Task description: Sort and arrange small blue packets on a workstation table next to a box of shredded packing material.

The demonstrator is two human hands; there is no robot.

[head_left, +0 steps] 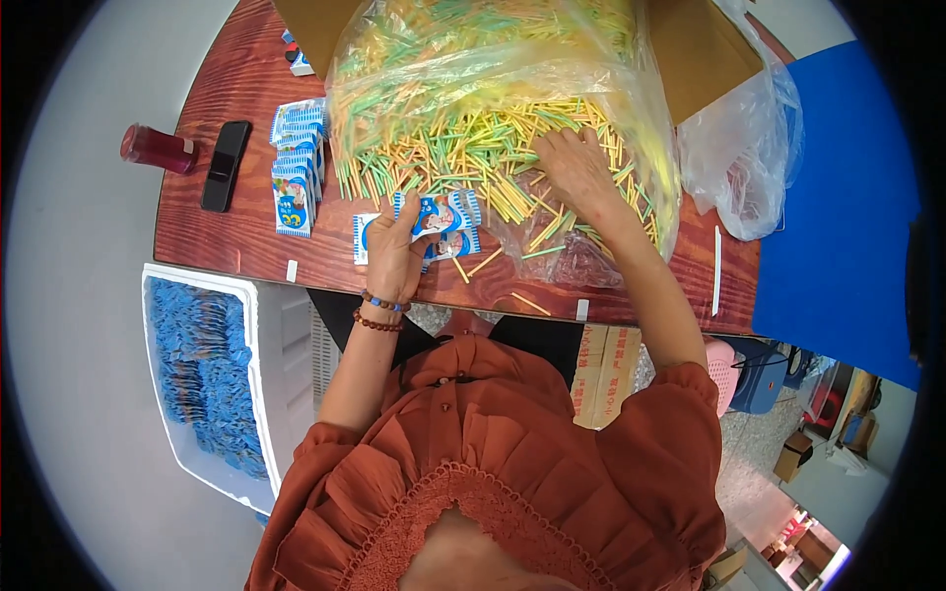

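Note:
My left hand holds a small blue-and-white packet just above the near part of the wooden table, with more such packets lying under it. My right hand rests palm down on a heap of thin yellow, green and orange sticks, fingers spread among them. The sticks spill out of a big clear plastic bag. A few loose sticks lie near the table's front edge.
A stack of blue-and-white packets, a black phone and a dark red bottle sit at the table's left. A cardboard box and an empty clear bag are on the right. A white bin of blue packets stands below.

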